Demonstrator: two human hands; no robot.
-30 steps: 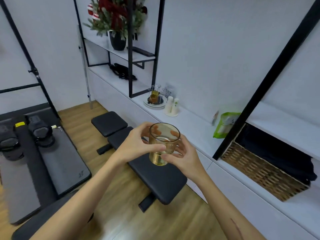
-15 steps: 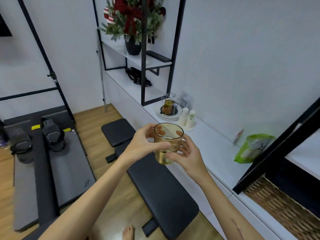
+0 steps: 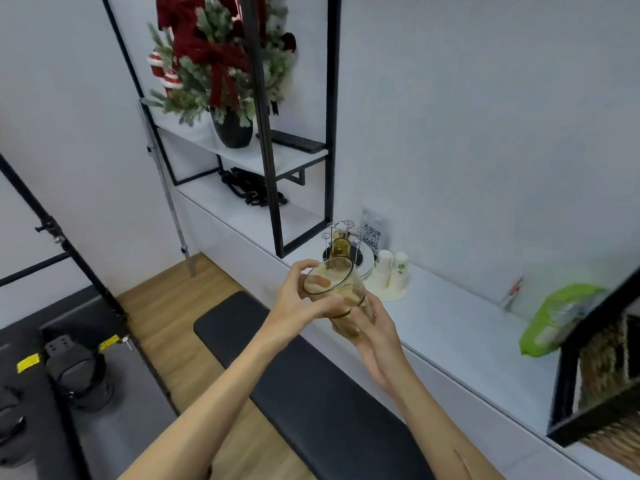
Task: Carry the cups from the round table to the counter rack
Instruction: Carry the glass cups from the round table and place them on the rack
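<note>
A person holds an amber glass cup (image 3: pixel 334 296) in both bare hands above the near end of a black padded bench (image 3: pixel 311 382), just short of the white tabletop (image 3: pixel 450 327) that runs along the wall. The left hand (image 3: pixel 298 303) wraps the cup's upper wall, thumb across the front and fingers (image 3: pixel 320 281) showing through the glass just under the rim. The right hand (image 3: pixel 374 327) cradles the lower wall and base from beneath, its fingers curled loosely around the bottom. Both hands are closed on the cup, which is tilted so that its open mouth leans toward the camera.

Beyond it on the tabletop stands the wire counter rack (image 3: pixel 341 242), with what looks like another amber cup (image 3: pixel 340 244) already set on it. Just beside the rack stand two stacks of paper cups (image 3: pixel 391 271) in a holder, and a small sign with a printed code (image 3: pixel 372 233) leans on the wall behind. A green packet (image 3: pixel 557 317) lies well apart to the right.

The cup looks rigid, smooth and breakable, light enough for one hand yet likely to slip if pinched at the rim alone. The safer hold appears to be around the mid-wall with support under the base. Seating it on a thin wire prong will probably call for turning it mouth-down and lowering it gently, clear of the cup already there.
</note>
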